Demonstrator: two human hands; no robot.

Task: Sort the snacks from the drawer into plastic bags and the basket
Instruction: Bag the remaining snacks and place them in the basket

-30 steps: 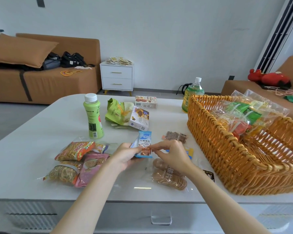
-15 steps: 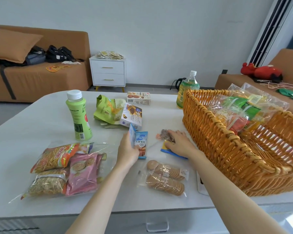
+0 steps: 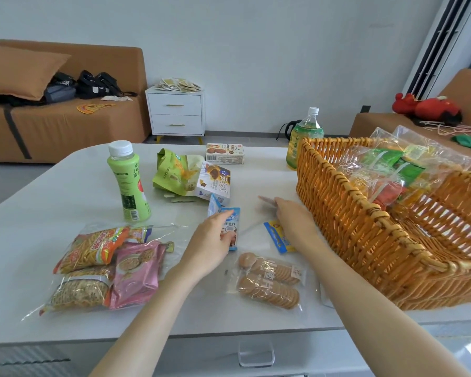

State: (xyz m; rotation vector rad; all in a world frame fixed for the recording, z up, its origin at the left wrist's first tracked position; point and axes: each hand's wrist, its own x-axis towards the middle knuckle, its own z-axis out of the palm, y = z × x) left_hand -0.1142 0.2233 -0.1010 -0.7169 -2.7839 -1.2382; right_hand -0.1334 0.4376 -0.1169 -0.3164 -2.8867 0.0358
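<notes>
Wicker basket [image 3: 365,227] sits at the right edge of the worktop [image 3: 52,202], already holding filled clear bags [image 3: 386,172], so it's likely the end stop for each bag once packed. Loose snacks lie between it and the person. A noodle-and-pink-pack bag [image 3: 101,265] is parked at left and a biscuit bag [image 3: 269,284] near the front edge. Both lie flat, prob. done or part-filled. Unsorted stuff — green bottle [image 3: 128,183], green pouch [image 3: 174,175], purple-white box [image 3: 215,183], biscuit box [image 3: 225,153] — stands farther back, clear of the hands.

Left hand [image 3: 212,240] reaches fwd from bottom centre, forearm low over the worktop, palm down. Its grip pinches the blue packet [image 3: 233,227], w/ the index laid along the upper edge and the thumb tip on the printed face. The packet lies flat on the surface, just in front of the purple-white box. My read is that the hand is steadying it or readying to lift it for bagging.

Right hand [image 3: 291,221] stretches further out, just beside the basket wall, wrist over a yellow-blue packet [image 3: 276,238]. Its fingers curl down onto a small brownish wrapper [image 3: 265,200], which is blurred — can't tell if the grip has closed on it or only touches. Drawer [image 3: 256,355] front shows below the worktop edge.
</notes>
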